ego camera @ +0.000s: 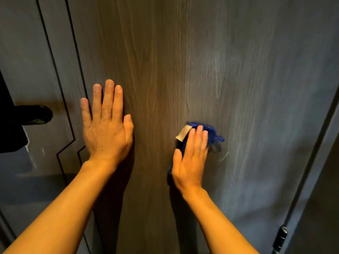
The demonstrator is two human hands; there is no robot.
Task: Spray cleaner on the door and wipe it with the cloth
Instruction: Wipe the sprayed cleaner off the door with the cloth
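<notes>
A dark wood-grain door (161, 55) fills the view, with pale streaks on its right half. My left hand (105, 123) lies flat on the door, fingers spread upward, holding nothing. My right hand (190, 158) presses a blue cloth (211, 133) against the door at centre right. The cloth shows above and left of the fingers, and a beige tag (183, 132) sticks out at its top left. Most of the cloth is hidden under the palm. No spray bottle is in view.
A black lever handle (34, 114) on its black plate sits at the left edge, beside grooved trim lines (67, 114). A hinge (280, 237) and the door's dark edge run down the lower right.
</notes>
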